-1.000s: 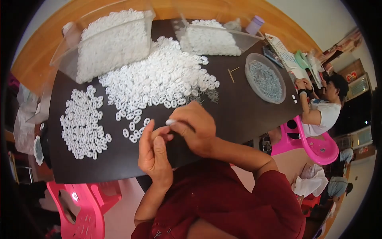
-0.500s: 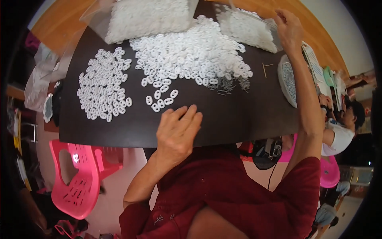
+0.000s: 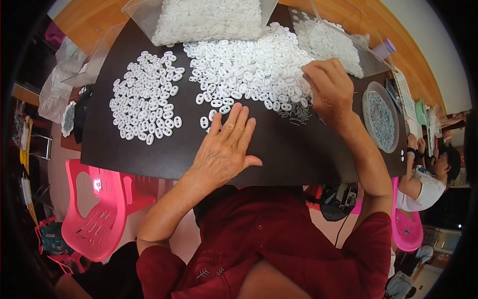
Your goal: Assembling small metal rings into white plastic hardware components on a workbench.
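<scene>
My left hand [image 3: 225, 144] lies palm down over the dark table [image 3: 294, 159], fingers stretched out and thumb apart. Its fingertips reach a few loose white oval two-holed plastic pieces [image 3: 204, 122], partly covering them. At the right edge of the large heap of such pieces [image 3: 249, 65] is my right hand [image 3: 331, 89]. Its fingers are bent together, and whatever they hold, if anything, is hidden. Just below the heap, beside my right hand, lie small grey metal pins [image 3: 297, 114]. A separate pile of white pieces [image 3: 144, 94] spreads out on the left.
Clear bins of white pieces stand at the back [image 3: 209, 22] and back right [image 3: 328, 47]. A round clear tub of grey pins [image 3: 381, 119] sits at right. A pink chair [image 3: 97, 214] is at lower left. Another person [image 3: 423, 184] sits at far right.
My right hand has come down from the back-right bin to the heap's right edge. My left hand has flattened and spread over the loose pieces. The whole view has shifted slightly.
</scene>
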Demonstrator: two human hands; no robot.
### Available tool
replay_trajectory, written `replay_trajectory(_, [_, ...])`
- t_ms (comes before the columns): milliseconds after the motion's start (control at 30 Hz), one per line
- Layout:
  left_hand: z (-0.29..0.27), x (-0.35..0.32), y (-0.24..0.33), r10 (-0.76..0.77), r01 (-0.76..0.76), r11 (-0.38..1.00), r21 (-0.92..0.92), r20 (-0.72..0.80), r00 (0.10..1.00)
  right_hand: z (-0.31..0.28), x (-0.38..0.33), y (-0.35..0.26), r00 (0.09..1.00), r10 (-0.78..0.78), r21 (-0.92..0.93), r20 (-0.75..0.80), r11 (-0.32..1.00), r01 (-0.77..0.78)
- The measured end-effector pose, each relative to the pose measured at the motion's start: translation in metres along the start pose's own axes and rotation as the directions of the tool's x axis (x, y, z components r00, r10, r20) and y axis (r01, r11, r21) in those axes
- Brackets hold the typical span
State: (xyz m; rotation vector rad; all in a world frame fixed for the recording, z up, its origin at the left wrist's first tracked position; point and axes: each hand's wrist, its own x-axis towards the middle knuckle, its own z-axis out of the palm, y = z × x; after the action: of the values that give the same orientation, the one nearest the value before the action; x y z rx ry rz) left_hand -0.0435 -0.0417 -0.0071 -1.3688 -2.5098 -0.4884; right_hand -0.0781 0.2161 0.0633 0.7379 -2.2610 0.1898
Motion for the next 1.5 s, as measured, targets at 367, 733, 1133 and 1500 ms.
replay_trajectory(367, [-0.007, -0.008, -0.023, -0.034, 0.034, 0.990, 0.134, -0.005, 0.999, 0.015, -0.001, -0.030, 0.998, -0.065, 0.173, 0.010, 0.983, 0.062])
replay_trajectory(733, [-0.023, -0.031, -0.048, -0.118, 0.109, 0.968, 0.228, 0.028, 0.993, 0.052, -0.007, -0.057, 0.998, -0.061, 0.274, 0.015, 0.960, 0.054])
replay_trajectory(1133, [-0.019, -0.025, -0.062, -0.142, 0.136, 0.963, 0.231, 0.011, 0.990, 0.093, 0.025, -0.083, 0.964, -0.190, 0.215, 0.188, 0.965, 0.149])
replay_trajectory(1500, [-0.023, -0.018, -0.076, -0.162, 0.178, 0.923, 0.341, -0.075, 0.984, 0.077, 0.016, -0.075, 0.967, -0.166, 0.187, 0.192, 0.974, 0.130])
